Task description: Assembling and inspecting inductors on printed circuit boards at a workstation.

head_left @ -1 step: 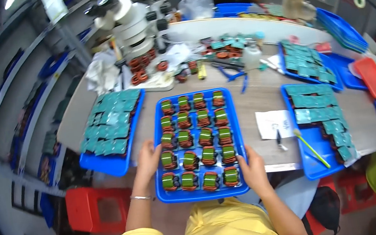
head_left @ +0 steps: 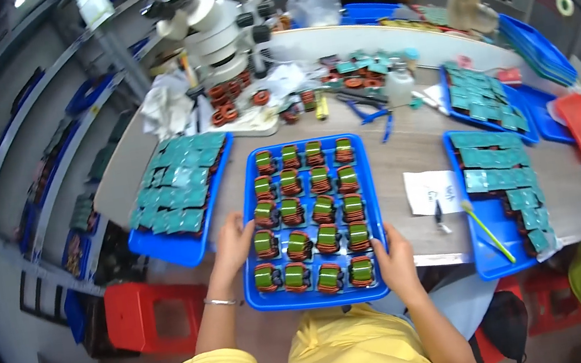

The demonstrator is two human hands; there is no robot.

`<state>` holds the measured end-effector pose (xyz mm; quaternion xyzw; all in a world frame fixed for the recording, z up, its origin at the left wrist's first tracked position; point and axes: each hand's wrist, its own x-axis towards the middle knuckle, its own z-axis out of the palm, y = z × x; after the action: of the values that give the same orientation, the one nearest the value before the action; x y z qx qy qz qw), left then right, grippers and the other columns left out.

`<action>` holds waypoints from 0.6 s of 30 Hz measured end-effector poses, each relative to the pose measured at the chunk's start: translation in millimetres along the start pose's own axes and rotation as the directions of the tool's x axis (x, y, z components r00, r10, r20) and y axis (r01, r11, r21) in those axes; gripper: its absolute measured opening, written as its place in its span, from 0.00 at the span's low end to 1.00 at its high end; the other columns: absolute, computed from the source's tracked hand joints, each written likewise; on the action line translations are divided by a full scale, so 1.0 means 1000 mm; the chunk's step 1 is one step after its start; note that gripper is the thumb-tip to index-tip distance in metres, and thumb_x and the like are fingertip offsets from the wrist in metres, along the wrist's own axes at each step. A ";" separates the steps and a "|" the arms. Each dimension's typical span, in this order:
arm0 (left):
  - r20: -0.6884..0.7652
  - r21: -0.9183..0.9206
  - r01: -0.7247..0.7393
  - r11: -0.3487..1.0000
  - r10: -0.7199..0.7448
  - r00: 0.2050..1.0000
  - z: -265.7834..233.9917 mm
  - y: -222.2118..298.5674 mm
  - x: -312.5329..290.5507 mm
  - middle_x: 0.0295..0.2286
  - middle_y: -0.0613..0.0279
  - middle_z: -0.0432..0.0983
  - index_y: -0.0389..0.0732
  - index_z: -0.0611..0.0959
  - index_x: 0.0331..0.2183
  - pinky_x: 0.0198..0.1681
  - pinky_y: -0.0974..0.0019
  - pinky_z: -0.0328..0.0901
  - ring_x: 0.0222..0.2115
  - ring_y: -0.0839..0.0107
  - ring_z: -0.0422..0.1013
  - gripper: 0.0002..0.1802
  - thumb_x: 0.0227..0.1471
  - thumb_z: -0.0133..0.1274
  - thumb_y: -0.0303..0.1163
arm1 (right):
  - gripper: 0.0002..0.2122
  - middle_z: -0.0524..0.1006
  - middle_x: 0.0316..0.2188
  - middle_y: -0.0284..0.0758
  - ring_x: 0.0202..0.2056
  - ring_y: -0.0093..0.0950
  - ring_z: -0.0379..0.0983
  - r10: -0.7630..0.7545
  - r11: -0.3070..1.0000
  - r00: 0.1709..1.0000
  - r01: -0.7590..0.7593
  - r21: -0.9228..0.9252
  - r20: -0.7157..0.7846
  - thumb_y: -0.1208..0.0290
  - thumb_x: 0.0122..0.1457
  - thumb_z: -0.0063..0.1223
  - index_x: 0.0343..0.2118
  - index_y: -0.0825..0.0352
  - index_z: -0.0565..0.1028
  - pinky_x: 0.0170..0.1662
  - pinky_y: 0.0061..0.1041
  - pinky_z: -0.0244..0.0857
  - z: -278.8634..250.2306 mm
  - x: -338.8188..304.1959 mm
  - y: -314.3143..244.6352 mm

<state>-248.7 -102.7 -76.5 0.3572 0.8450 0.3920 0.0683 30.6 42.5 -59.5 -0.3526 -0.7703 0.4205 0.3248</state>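
A blue plastic tray (head_left: pixel 319 300) is held between my two hands at the table's near edge. In it stand rows of wire-wound coils (head_left: pixel 322 209), each with a green band on top and copper-coloured windings. My left hand (head_left: pixel 234 244) grips the tray's left side, and a bracelet circles that wrist. On the opposite side my right hand (head_left: pixel 396 259) has its thumb over the rim; the fingers beneath are partly hidden. Both hands are closed on the tray.
Blue trays of teal-wrapped parts lie left (head_left: pixel 166 256) and right (head_left: pixel 491 268); a green stick (head_left: pixel 490 233) rests in the right one. A microscope (head_left: pixel 215 39), pliers (head_left: pixel 369 115) and paper (head_left: pixel 423 191) are on the table. Red stools (head_left: pixel 131 318) stand below. People sit opposite and far right.
The whole scene sits slightly further right in the picture. Both hands keep the same hold on the tray.
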 end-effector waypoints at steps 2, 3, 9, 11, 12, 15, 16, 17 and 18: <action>0.034 0.137 0.040 0.990 -0.045 0.998 -0.025 0.019 -0.011 0.22 0.56 0.74 0.32 0.74 0.38 0.26 0.71 0.64 0.23 0.73 0.71 0.15 0.47 0.52 0.29 | 0.12 0.74 0.26 0.45 0.29 0.34 0.73 -0.005 0.998 0.998 0.001 0.070 0.059 0.77 0.54 0.46 0.41 0.75 0.67 0.32 0.29 0.64 0.011 0.001 -0.002; 0.014 0.151 0.063 0.986 -0.066 0.998 -0.038 0.021 -0.017 0.22 0.56 0.74 0.32 0.74 0.38 0.26 0.71 0.64 0.23 0.73 0.71 0.15 0.47 0.52 0.29 | 0.12 0.74 0.29 0.48 0.32 0.42 0.72 0.031 0.996 0.997 -0.036 0.085 0.065 0.78 0.53 0.45 0.41 0.76 0.67 0.35 0.33 0.63 0.016 0.002 -0.005; -0.166 0.306 0.006 0.952 0.047 0.985 -0.093 0.048 -0.055 0.28 0.52 0.74 0.32 0.75 0.39 0.29 0.67 0.67 0.25 0.67 0.72 0.17 0.48 0.52 0.31 | 0.13 0.74 0.29 0.47 0.31 0.36 0.73 -0.047 0.989 0.999 0.045 0.139 0.015 0.77 0.54 0.44 0.43 0.75 0.66 0.34 0.29 0.64 0.051 0.003 -0.012; -0.185 0.217 0.081 0.973 -0.040 0.982 -0.101 0.043 -0.066 0.27 0.54 0.74 0.33 0.75 0.38 0.27 0.68 0.66 0.24 0.69 0.71 0.15 0.48 0.52 0.30 | 0.14 0.74 0.30 0.48 0.32 0.39 0.73 -0.012 0.987 0.999 0.006 0.161 0.037 0.78 0.54 0.44 0.44 0.75 0.65 0.34 0.31 0.64 0.060 0.005 -0.022; -0.179 0.217 0.080 0.973 -0.040 0.983 -0.101 0.041 -0.069 0.27 0.54 0.74 0.33 0.75 0.38 0.27 0.68 0.66 0.24 0.69 0.71 0.15 0.48 0.52 0.30 | 0.14 0.74 0.30 0.48 0.32 0.39 0.73 -0.006 0.987 0.999 0.001 0.160 0.035 0.78 0.54 0.44 0.44 0.75 0.65 0.34 0.31 0.64 0.063 0.006 -0.024; -0.181 0.135 0.083 0.987 -0.057 0.982 -0.094 0.027 -0.069 0.26 0.60 0.73 0.33 0.76 0.37 0.25 0.74 0.65 0.23 0.76 0.69 0.13 0.49 0.52 0.29 | 0.16 0.74 0.32 0.50 0.34 0.44 0.72 0.054 0.993 0.997 -0.059 0.105 0.047 0.78 0.54 0.44 0.46 0.74 0.63 0.36 0.34 0.64 0.071 0.009 -0.024; -0.202 0.131 0.043 0.990 -0.016 0.979 -0.091 0.025 -0.070 0.26 0.62 0.72 0.34 0.76 0.37 0.24 0.75 0.64 0.22 0.78 0.68 0.12 0.49 0.52 0.28 | 0.16 0.73 0.32 0.51 0.35 0.47 0.71 0.076 0.987 0.994 -0.085 0.136 0.073 0.77 0.54 0.44 0.46 0.74 0.63 0.36 0.35 0.64 0.072 0.008 -0.022; -0.224 0.135 0.028 0.990 0.003 0.974 -0.094 0.026 -0.072 0.25 0.63 0.72 0.34 0.76 0.37 0.23 0.77 0.62 0.22 0.80 0.66 0.12 0.49 0.51 0.28 | 0.17 0.73 0.32 0.53 0.36 0.49 0.71 -0.034 0.984 0.999 0.032 0.176 0.013 0.77 0.54 0.45 0.47 0.75 0.62 0.36 0.37 0.64 0.076 0.009 -0.022; -0.237 0.055 0.063 0.997 -0.048 0.970 -0.093 0.031 -0.073 0.26 0.63 0.71 0.35 0.76 0.37 0.23 0.77 0.62 0.22 0.81 0.66 0.11 0.49 0.51 0.28 | 0.17 0.73 0.33 0.54 0.36 0.50 0.70 0.026 0.980 0.999 -0.033 0.196 0.038 0.77 0.54 0.45 0.47 0.75 0.62 0.36 0.38 0.64 0.079 0.007 -0.024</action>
<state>-214.4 -194.2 -2.8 0.2863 0.8686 0.4032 -0.0324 -42.5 5.6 -71.8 -0.3227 -0.7254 0.5053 0.3381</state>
